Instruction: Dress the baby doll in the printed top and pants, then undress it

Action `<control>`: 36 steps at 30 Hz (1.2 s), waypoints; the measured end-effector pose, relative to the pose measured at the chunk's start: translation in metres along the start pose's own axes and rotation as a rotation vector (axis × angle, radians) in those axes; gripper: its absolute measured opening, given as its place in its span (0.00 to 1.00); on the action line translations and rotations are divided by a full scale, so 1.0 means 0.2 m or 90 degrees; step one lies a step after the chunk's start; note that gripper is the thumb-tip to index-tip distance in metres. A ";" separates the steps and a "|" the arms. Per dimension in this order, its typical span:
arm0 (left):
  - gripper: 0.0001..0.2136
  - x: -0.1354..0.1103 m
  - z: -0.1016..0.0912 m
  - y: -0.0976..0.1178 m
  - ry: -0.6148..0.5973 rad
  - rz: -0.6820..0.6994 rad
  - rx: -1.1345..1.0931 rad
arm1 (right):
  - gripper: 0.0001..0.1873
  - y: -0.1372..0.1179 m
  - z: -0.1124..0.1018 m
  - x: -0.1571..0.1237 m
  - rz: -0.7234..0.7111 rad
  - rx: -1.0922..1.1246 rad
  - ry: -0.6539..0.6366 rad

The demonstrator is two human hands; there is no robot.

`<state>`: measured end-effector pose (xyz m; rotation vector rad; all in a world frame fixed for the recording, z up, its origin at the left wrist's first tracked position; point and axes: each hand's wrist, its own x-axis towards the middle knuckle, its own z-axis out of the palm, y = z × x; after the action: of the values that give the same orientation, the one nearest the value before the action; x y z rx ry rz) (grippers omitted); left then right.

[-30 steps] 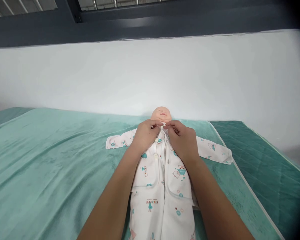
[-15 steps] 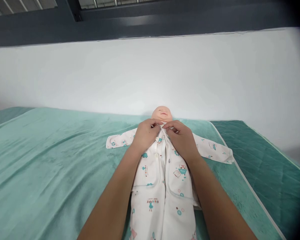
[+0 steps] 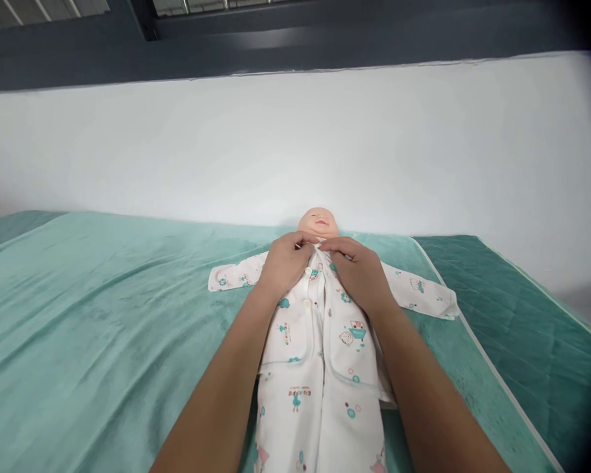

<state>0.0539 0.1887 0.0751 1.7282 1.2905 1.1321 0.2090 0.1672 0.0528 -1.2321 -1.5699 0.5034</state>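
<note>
A baby doll (image 3: 318,222) lies on its back with its head toward the wall, dressed in a white printed baby jacket (image 3: 355,355) and matching trousers (image 3: 295,427). At the collar, my left hand (image 3: 288,259) pinches one front edge of the jacket. My right hand (image 3: 357,266) grips the opposite edge, its fingertips almost meeting the left ones just under the doll's chin. Below my hands the jacket's two front edges lie slightly apart, with small buttons down the left one. Both sleeves stretch out sideways on the bed. My fingers hide the collar fastening.
A light green sheet (image 3: 103,315) with some wrinkles covers the bed. To the right lies a darker green quilted cover (image 3: 517,315). Behind the doll stands a white wall (image 3: 226,144), with a dark grey window frame (image 3: 295,46) above it.
My fingertips have drawn slightly closer at the collar, bringing the jacket's edges nearer together there. The doll has hardly moved.
</note>
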 end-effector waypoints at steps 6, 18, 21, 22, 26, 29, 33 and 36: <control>0.11 -0.02 0.01 -0.07 0.071 0.031 -0.049 | 0.15 -0.01 -0.02 -0.06 0.008 -0.005 -0.043; 0.11 -0.28 -0.03 -0.07 0.081 0.026 -0.081 | 0.11 -0.15 0.02 -0.32 0.040 -0.086 0.134; 0.10 -0.30 -0.06 -0.06 0.034 0.024 -0.088 | 0.14 -0.17 0.01 -0.35 0.068 -0.116 0.097; 0.09 -0.31 -0.07 -0.06 0.019 0.027 -0.083 | 0.16 -0.19 0.01 -0.36 0.069 -0.144 0.080; 0.07 -0.32 -0.09 -0.03 -0.023 0.039 -0.049 | 0.14 -0.24 0.00 -0.34 0.092 -0.214 0.017; 0.05 -0.31 -0.09 -0.01 -0.034 0.048 -0.006 | 0.11 -0.26 -0.03 -0.31 0.139 -0.147 -0.030; 0.05 -0.28 -0.07 0.01 -0.022 0.059 0.026 | 0.08 -0.25 -0.08 -0.27 0.220 -0.046 -0.059; 0.06 -0.27 -0.05 0.04 -0.021 0.057 -0.040 | 0.08 -0.24 -0.09 -0.26 0.261 0.002 -0.065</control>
<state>0.0398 0.1348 0.0733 1.7659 1.1559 1.1783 0.2005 0.0985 0.0739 -1.5554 -1.3988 0.8413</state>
